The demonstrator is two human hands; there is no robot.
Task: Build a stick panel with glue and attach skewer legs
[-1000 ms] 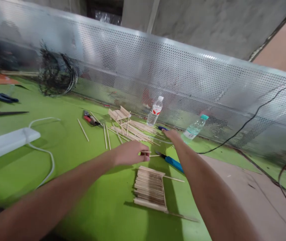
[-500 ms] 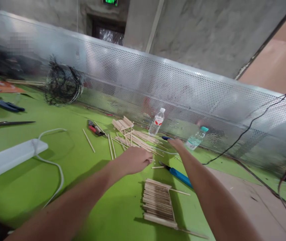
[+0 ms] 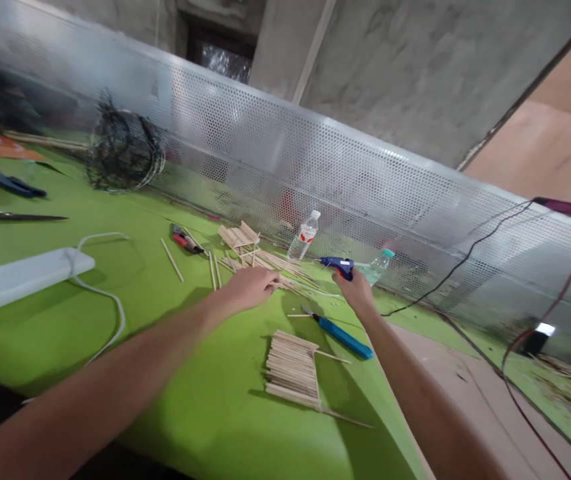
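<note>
Glue gun (image 3: 336, 263) has come up, gripped by right hand (image 3: 357, 291), aimed left; left hand (image 3: 251, 287) lies that side, apparently pinching a thin stick (image 3: 278, 285).

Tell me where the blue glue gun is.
The blue glue gun is right of centre in the head view, in the right hand, between the red-labelled bottle and green-capped bottle.

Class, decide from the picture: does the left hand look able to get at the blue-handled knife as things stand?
Probably yes: mostly bare green tabletop lies between the left hand and the blue-handled knife, with a short stick near its tip, and the right forearm leaves the handle uncovered.
</note>
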